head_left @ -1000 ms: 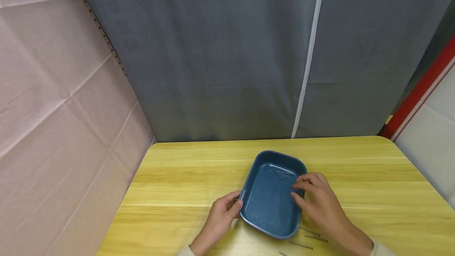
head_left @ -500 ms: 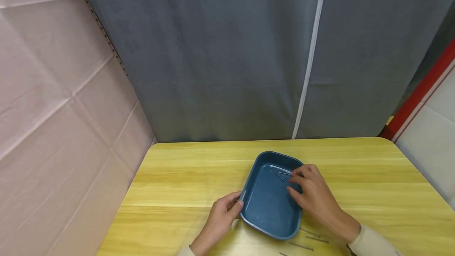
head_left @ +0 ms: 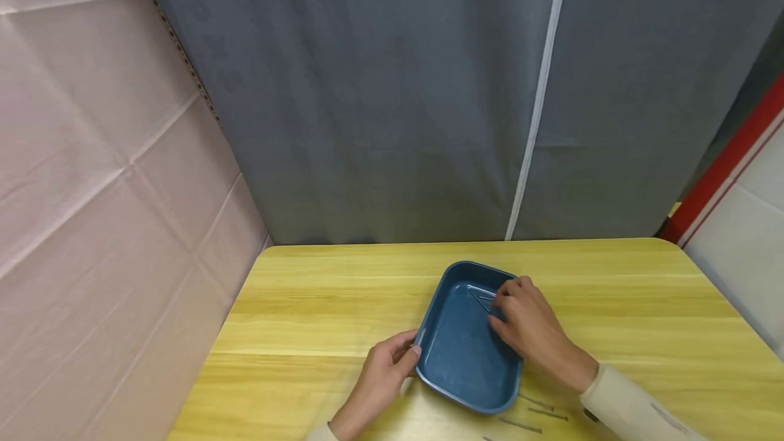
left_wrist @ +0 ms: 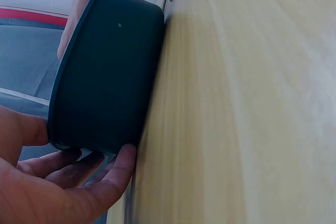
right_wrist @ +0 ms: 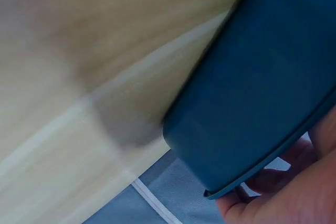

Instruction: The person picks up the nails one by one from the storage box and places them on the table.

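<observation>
A dark blue rectangular tray (head_left: 468, 366) lies on the table. My left hand (head_left: 382, 376) grips its left side, thumb at the rim and the other fingers against the outer wall, as the left wrist view (left_wrist: 63, 187) shows. My right hand (head_left: 529, 322) reaches over the right rim into the tray, with a gap between thumb and forefinger. Right by these fingertips, thin metal nails (head_left: 479, 299) lie at an angle to each other on the tray floor near its far end. The right fingers partly cover them. In the right wrist view the fingers bend over the rim.
Several loose nails (head_left: 520, 425) lie on the wooden table (head_left: 318, 305) at the tray's near right corner. A grey curtain (head_left: 392, 101) hangs behind the table. Pale cloth (head_left: 110, 155) covers the left side, and a red-edged white panel (head_left: 753, 223) stands at the right.
My right hand has moved left and away from me, from the tray's right rim to over the nails at the far end. The left hand keeps its hold on the tray.
</observation>
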Demonstrator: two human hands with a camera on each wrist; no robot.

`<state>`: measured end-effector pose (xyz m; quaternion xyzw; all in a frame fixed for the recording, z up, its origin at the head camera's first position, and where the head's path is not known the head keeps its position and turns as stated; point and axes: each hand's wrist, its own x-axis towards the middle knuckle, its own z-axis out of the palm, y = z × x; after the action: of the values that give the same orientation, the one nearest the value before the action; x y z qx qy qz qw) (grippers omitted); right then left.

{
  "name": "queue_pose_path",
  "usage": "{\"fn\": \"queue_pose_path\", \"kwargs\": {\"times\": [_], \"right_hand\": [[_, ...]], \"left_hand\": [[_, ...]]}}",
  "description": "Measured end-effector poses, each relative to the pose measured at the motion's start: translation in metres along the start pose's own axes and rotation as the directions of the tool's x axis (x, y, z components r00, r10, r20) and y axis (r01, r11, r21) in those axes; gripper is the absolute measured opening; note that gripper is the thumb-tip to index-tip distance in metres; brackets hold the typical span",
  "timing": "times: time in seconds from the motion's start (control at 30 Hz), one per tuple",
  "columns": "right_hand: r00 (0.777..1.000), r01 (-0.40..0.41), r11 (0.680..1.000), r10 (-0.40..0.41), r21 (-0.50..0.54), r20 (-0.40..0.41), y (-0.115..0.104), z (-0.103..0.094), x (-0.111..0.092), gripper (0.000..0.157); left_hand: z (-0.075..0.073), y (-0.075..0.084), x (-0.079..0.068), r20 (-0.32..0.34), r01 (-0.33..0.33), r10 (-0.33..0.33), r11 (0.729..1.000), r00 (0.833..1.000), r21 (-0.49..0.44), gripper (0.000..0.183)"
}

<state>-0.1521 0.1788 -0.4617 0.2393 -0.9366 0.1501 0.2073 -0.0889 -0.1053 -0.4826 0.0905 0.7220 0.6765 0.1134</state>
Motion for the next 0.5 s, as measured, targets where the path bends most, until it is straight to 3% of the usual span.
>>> {"fn": "queue_pose_path", "kwargs": {"times": [0.2,0.5], "right_hand": [[0.999,0.016,0.998,-0.014,-0.057,0.043,-0.001,0.004,0.009,0.01],[0.996,0.069,0.989,-0.062,-0.13,0.058,-0.005,0.007,0.018,0.028]], "left_hand": [[0.001,0.001,0.0,-0.005,0.004,-0.004,1.0,1.0,0.008,0.037],[0.002,-0.001,0.0,-0.01,0.007,-0.007,1.0,1.0,-0.009,0.037]]}}
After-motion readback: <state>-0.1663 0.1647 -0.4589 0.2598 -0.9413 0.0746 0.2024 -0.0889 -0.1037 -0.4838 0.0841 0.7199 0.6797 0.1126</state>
